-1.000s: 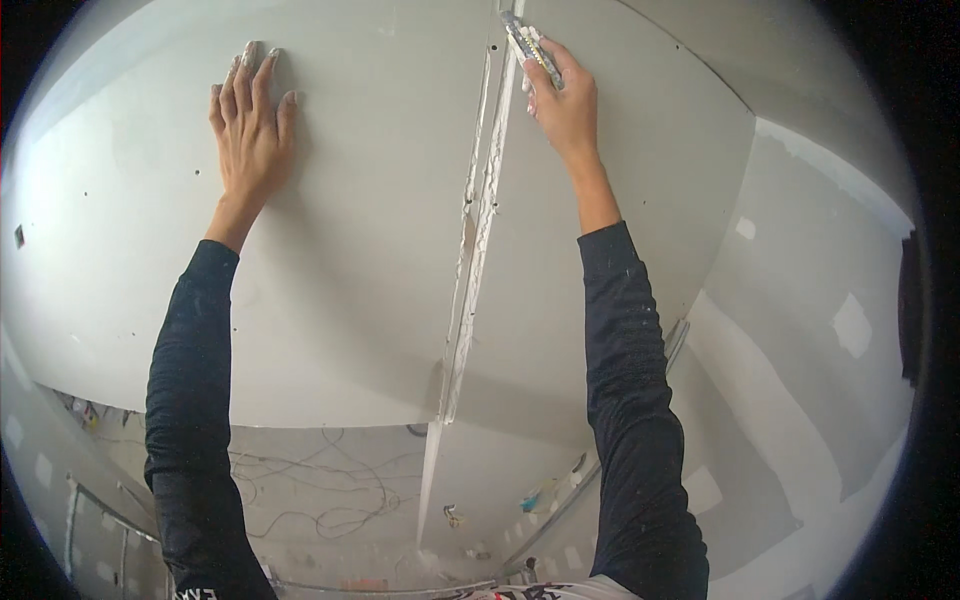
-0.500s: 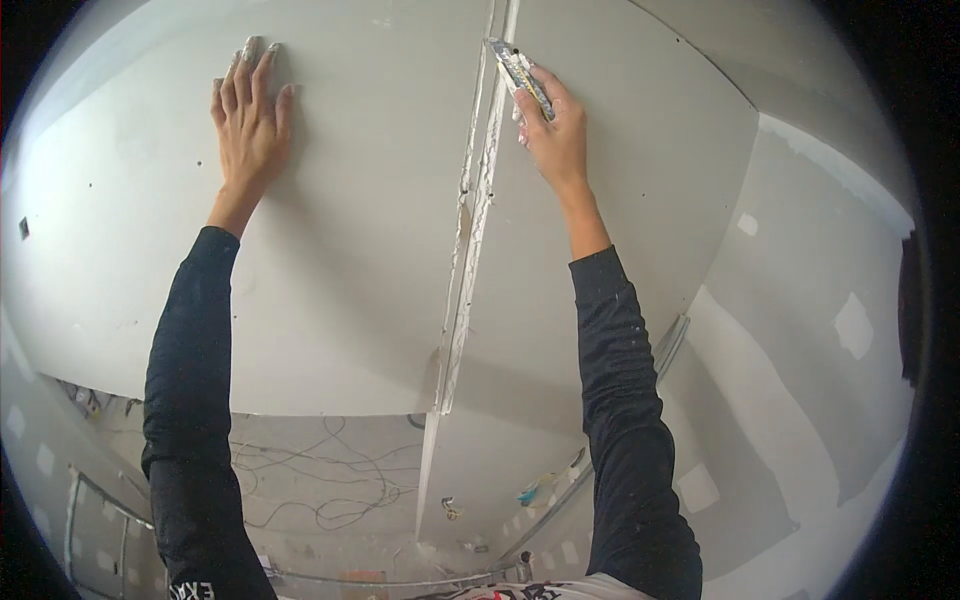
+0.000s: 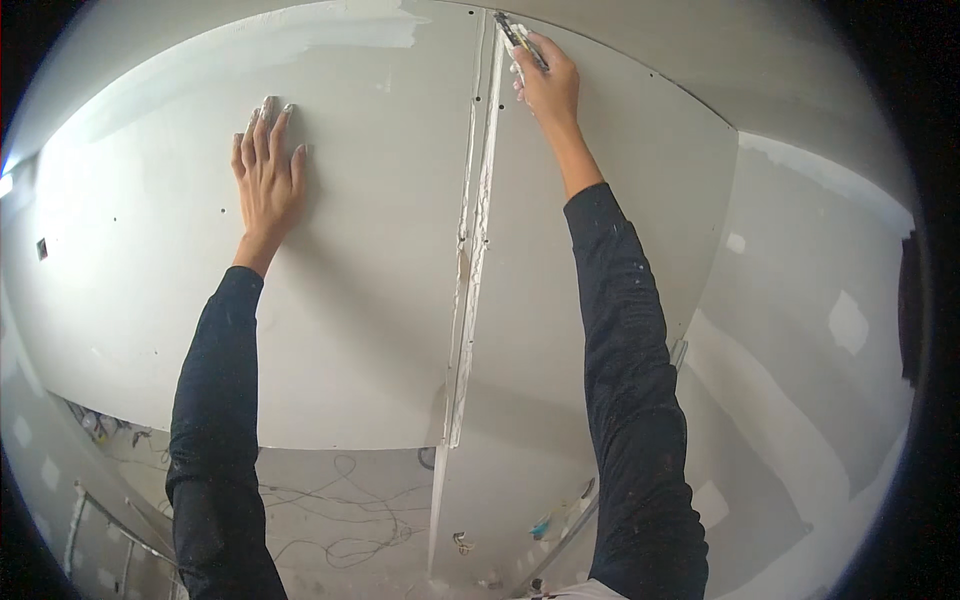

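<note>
My left hand (image 3: 268,185) lies flat against the grey plasterboard panel (image 3: 360,200), fingers stretched out and spotted with white. Up at the far end of the seam, my right hand (image 3: 550,85) grips a utility knife (image 3: 522,42) with a dark, white-smeared body and a yellow strip. The knife's tip meets the top of the joint (image 3: 484,160) between two panels. Ragged white edges run down both sides of this joint, which has a narrow channel between them. To its right is the second panel (image 3: 620,170).
Below the left panel's lower edge, tangled cables (image 3: 350,510) lie on the floor. A metal rail (image 3: 110,520) stands at lower left. The right wall (image 3: 800,330) has pale filler patches, and the ceiling (image 3: 760,50) meets the panels at the top.
My right hand has carried the knife up along the joint to its top. The view has tilted upward, so the panels and my left hand sit lower in it.
</note>
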Available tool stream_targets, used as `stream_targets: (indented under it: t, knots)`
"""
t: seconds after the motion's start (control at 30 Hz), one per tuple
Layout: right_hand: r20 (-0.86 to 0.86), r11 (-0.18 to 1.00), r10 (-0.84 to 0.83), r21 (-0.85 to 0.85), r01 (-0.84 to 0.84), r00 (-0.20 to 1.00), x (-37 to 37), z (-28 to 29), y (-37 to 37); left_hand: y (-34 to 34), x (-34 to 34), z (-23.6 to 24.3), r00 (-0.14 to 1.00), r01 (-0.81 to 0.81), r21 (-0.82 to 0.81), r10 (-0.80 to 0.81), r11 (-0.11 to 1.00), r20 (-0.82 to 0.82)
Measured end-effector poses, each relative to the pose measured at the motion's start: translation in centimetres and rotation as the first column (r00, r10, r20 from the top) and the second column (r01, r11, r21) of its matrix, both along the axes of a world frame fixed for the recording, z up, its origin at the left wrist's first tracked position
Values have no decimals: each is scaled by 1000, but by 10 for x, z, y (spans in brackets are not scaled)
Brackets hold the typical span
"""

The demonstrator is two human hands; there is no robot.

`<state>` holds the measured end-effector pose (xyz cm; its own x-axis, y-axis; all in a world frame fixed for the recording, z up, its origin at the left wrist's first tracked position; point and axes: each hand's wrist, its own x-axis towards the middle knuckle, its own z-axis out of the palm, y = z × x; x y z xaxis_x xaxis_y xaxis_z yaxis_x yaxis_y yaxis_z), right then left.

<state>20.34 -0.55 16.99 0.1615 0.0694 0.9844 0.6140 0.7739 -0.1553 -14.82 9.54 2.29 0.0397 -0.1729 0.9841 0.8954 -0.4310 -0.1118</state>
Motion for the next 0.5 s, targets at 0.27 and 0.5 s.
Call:
stream_targets:
  t: [0.27, 0.5]
  knots:
    - [18, 998, 56, 18, -56, 998, -2, 13, 12, 2, -1, 0, 1000, 21, -10, -21, 1000, 10]
    - [89, 994, 92, -61, -86, 992, 10, 8, 4, 5, 1, 0, 1000, 10, 22, -10, 1000, 5]
